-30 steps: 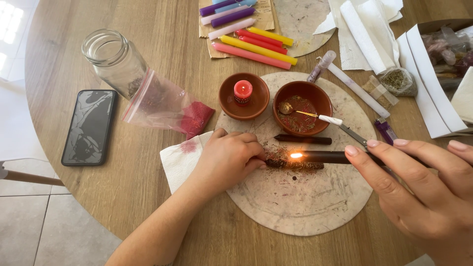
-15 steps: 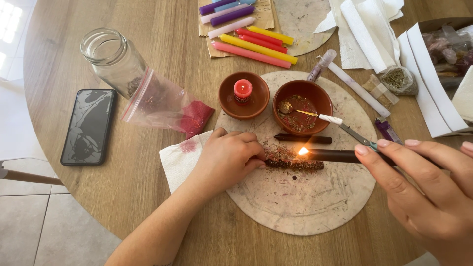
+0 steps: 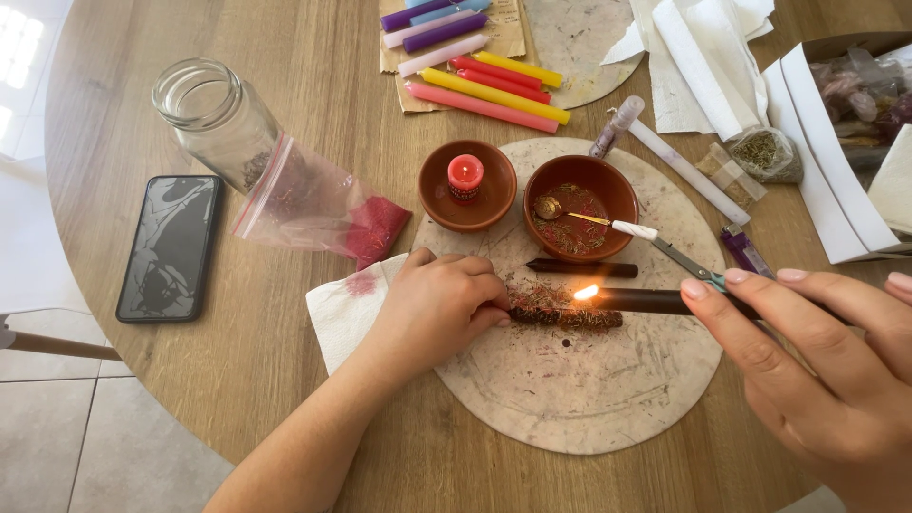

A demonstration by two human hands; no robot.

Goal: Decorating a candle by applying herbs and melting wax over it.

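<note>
My left hand [image 3: 439, 309] grips the end of a dark candle coated in dried herbs [image 3: 566, 317] that lies on a round stone slab [image 3: 579, 394]. My right hand [image 3: 817, 366] holds a second dark candle [image 3: 646, 301], lit, with its flame [image 3: 586, 293] just above the herb-coated one. Another dark candle [image 3: 581, 269] lies on the slab behind them. A brown bowl of herbs [image 3: 581, 206] holds a small spoon [image 3: 589, 218]. Beside it a short red candle [image 3: 465, 176] stands in a brown dish [image 3: 466, 187].
A glass jar [image 3: 218, 119], a plastic bag of red powder [image 3: 318, 204] and a black phone [image 3: 171, 245] sit at left. Several coloured candles [image 3: 480, 66] lie at the back. A stained napkin [image 3: 347, 309], scissors [image 3: 693, 266], a purple lighter [image 3: 743, 252] and herb packets [image 3: 765, 152] are nearby.
My right hand has drawn the lit candle slightly to the right, so the flame sits further along the herb-coated candle. My left hand has stayed in place.
</note>
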